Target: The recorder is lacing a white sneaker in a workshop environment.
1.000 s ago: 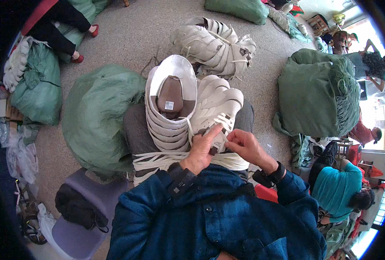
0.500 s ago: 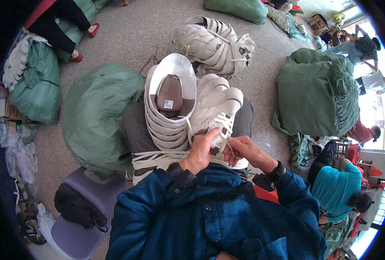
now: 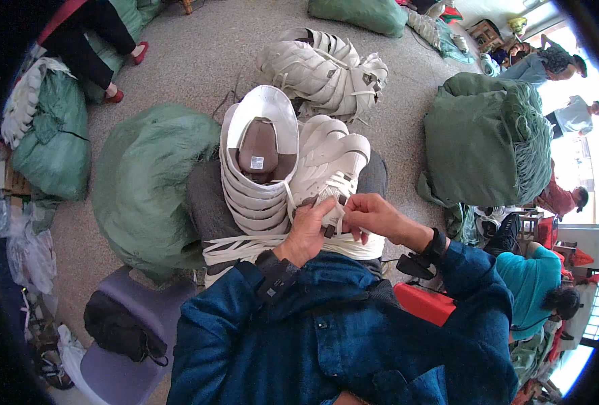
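A cream shoe upper [image 3: 326, 152] lies toe away from me on my lap, its tongue and lace [image 3: 340, 181] toward my body. My left hand [image 3: 305, 233] is closed on the near, ankle end of it, thumb pressed on the tongue. At the right side of the same opening, my right hand [image 3: 375, 217] has its fingers pinched at the eyelets on the lace; the exact fingertip grip is partly hidden. Beside it on the left stands a nested stack of cream uppers [image 3: 252, 206], the top one showing a brown insole. Loose pale laces [image 3: 242, 248] lie across my lap below the stack.
A tied bundle of cream uppers [image 3: 326, 71] lies on the floor ahead. Green sacks stand left [image 3: 151, 182] and right [image 3: 485, 138]. A purple chair [image 3: 120, 358] with a black bag [image 3: 120, 324] is at lower left. Several people are around, one in teal [image 3: 529, 290] at right.
My right hand has risen slightly, closer to the eyelets, and its fingers have curled in more. My left hand keeps its hold on the upper. The whole view has shifted a little.
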